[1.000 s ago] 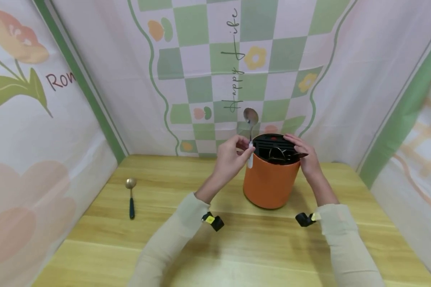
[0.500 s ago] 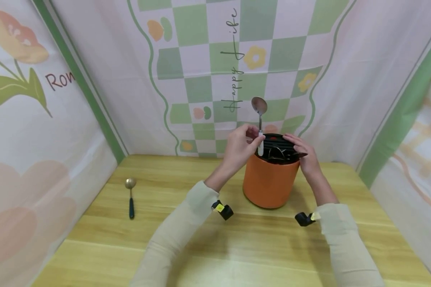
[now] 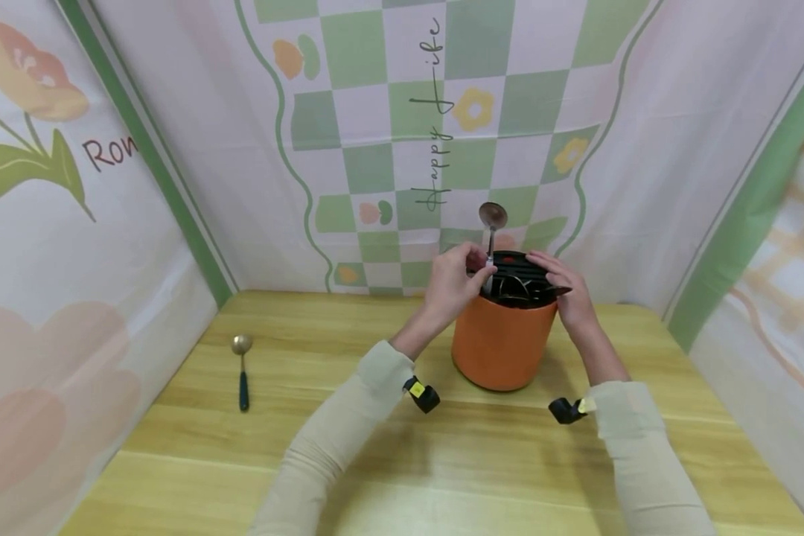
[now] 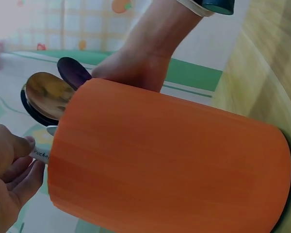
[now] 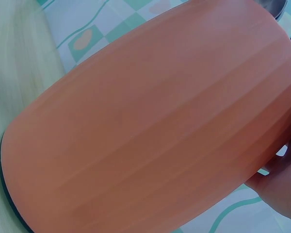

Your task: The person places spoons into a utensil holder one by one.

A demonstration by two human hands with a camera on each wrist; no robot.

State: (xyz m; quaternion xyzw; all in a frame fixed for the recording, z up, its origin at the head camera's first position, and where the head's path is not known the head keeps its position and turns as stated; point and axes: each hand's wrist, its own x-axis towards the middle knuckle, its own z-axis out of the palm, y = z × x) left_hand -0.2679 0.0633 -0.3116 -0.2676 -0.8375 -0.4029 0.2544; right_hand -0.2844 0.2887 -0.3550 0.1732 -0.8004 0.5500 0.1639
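My left hand (image 3: pixel 452 281) pinches the white handle (image 4: pixel 40 154) of a metal spoon (image 3: pixel 492 216) between thumb and fingers. The spoon stands bowl up, its handle's lower end going in at the left part of the utensil holder's slotted black top. This orange utensil holder (image 3: pixel 502 346) stands upright on the table. My right hand (image 3: pixel 572 294) rests against its right rim, fingers lying straight along the edge. Other utensils poke out of the top, among them a brownish spoon bowl (image 4: pixel 49 94) and a dark purple one (image 4: pixel 72 72) in the left wrist view.
A small ladle-like spoon (image 3: pixel 243 372) with a dark green handle lies on the wooden table (image 3: pixel 174 447) at the left. Patterned cloth (image 3: pixel 348 186) hangs close behind the holder and along both sides.
My left hand has carried the spoon right over the holder's top, first rising a little, then lowering it so the handle end goes in. My right hand has stayed at the rim.
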